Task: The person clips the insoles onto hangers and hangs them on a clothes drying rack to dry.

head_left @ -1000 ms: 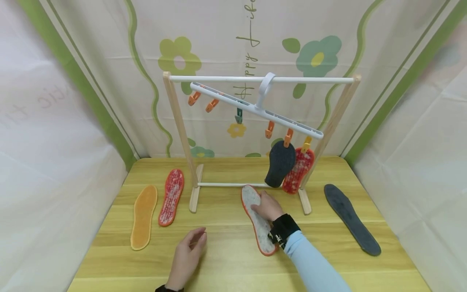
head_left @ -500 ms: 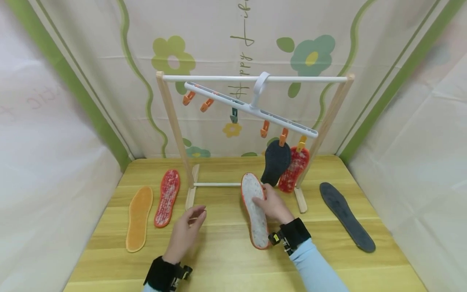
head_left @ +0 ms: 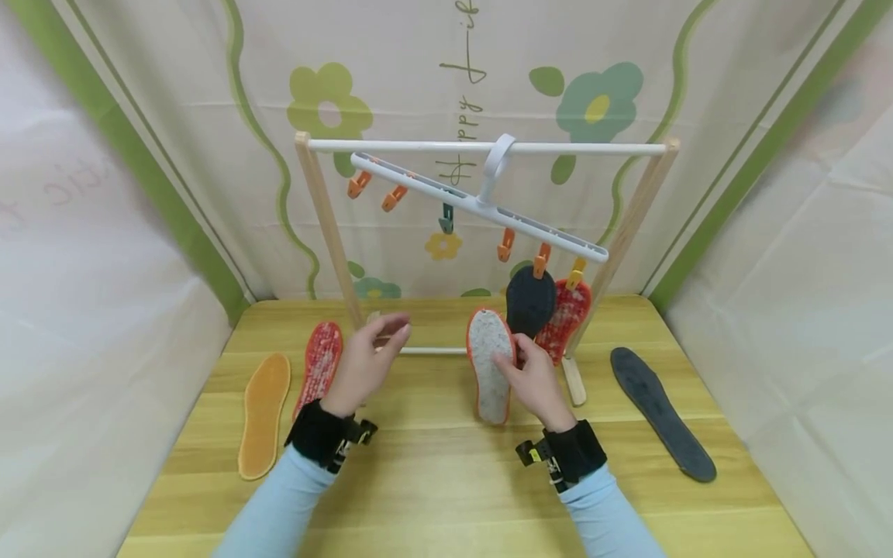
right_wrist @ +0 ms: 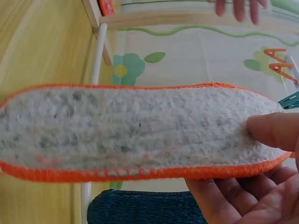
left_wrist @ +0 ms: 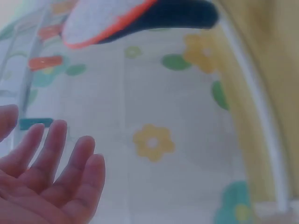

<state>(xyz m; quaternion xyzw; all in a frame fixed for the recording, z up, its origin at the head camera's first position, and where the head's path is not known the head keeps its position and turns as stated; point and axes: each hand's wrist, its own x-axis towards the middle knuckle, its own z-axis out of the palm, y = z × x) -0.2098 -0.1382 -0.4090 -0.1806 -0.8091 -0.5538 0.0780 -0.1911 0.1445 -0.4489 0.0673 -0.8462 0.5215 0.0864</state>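
Head view, gray insole [head_left: 491, 391]: we find it above the table [head_left: 432, 496], between the two hands, its long axis pointing up toward the hanger [head_left: 481, 206], upper end well below the bar.
Head view, right hand [head_left: 543, 387]: the nearer one; it grips the insole's right edge, so the insole lies to its left.
Head view, left hand [head_left: 363, 364]: well apart, left of the insole; fingers loosely bent, holding nothing.
Head view, clips: we note an orange clip [head_left: 505, 245] nearly over the insole's upper end and a green clip [head_left: 446, 217] farther left; neither holds anything.
Head view, obstruction: the hanging dark insole [head_left: 530, 298] is just behind and right of the upper end, the hanging red insole [head_left: 572, 310] beyond; whether gray and dark touch, we cannot tell.
Head view, table sides: an orange insole [head_left: 265, 416] and a flat red insole [head_left: 321, 360] lie left, a flat dark insole [head_left: 663, 415] right.
Left wrist view, bare palm: picture blurred; fingers extended, nothing between them; the gray insole crosses the top edge.
Right wrist view, hold: thumb on the gray face near one end, other fingers beneath; the lower rail [right_wrist: 98, 56] runs behind.
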